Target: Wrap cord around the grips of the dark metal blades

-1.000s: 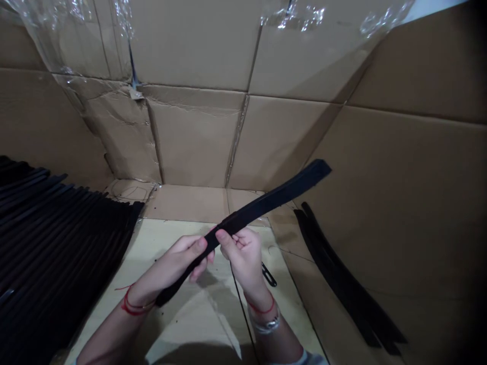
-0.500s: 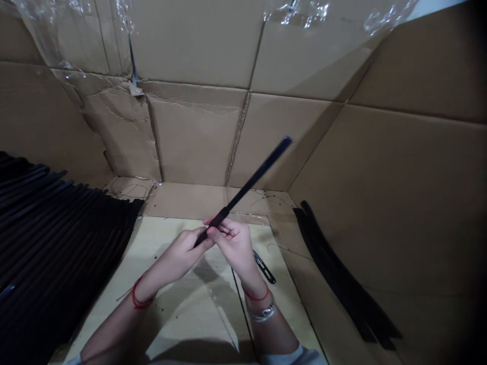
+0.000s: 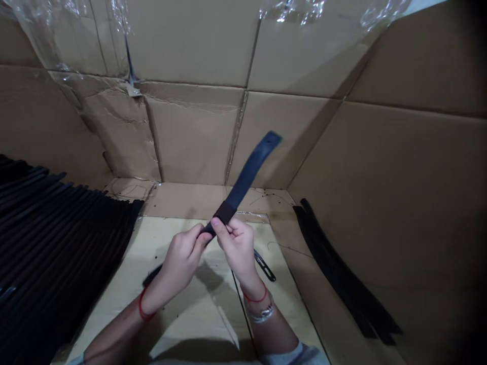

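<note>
- Pinching the black strap [image 3: 247, 175] with both grips at one spot: left hand [image 3: 182, 258] from below and right hand [image 3: 238, 248] close beside it, with thumbs and fingertips pressed together on the band.
- Holding it in the air above the tabletop [image 3: 182, 314], slanted up and away toward the cardboard wall [image 3: 198, 137]. Shows a short tail low behind the left wrist.
- Might slip: gripped by fingertips only, on what looks a smooth, floppy band, with most of the length unsupported beyond the grips.
- Could droop or whip at the far end and brush the wall if twisted quickly. Slightly blurred there, so hard to judge how steady.
- Could fall onto the small black clip [image 3: 265, 266] lying near the right wrist and knock it along the tabletop.
- Easy to lose track of if let go, given the heap of like straps [image 3: 57, 238] at left and the loose straps [image 3: 342, 274] at right.
</note>
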The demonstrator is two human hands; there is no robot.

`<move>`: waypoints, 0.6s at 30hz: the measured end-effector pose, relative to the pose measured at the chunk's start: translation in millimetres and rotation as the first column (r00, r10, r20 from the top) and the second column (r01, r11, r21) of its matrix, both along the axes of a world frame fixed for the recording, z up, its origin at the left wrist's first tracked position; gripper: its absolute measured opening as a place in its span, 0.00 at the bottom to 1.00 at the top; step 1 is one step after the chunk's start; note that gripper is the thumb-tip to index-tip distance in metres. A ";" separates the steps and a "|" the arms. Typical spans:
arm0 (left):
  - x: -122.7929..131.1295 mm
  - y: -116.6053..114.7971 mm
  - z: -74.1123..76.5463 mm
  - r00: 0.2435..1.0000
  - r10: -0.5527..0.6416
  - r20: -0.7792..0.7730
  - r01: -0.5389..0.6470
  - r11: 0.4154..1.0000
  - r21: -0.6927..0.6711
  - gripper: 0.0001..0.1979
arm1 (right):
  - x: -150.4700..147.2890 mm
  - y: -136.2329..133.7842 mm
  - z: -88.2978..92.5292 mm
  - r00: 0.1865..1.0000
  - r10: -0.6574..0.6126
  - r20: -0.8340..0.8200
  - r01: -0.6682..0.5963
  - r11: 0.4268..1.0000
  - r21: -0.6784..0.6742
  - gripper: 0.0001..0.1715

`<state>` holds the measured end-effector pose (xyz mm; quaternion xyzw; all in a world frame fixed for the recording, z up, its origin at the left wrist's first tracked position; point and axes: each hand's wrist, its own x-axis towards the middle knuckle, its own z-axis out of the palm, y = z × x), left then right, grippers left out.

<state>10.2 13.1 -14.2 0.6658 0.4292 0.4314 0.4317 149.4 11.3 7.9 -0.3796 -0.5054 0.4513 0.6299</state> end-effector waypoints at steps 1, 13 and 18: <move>-0.7 -0.8 -0.2 0.991 -0.124 0.049 0.128 0.988 -0.088 0.24 | 0.5 0.1 -0.3 0.997 0.077 -0.004 -0.077 0.997 -0.025 0.20; -1.2 -1.4 5.7 0.926 -0.246 0.286 0.349 0.844 -0.406 0.26 | -1.1 0.3 1.7 0.964 0.257 0.059 -0.253 0.965 -0.075 0.24; 0.3 -3.6 6.5 0.983 -0.058 0.175 0.087 0.983 -0.164 0.22 | -1.9 1.6 -2.0 0.995 0.099 0.001 -0.099 0.994 -0.051 0.23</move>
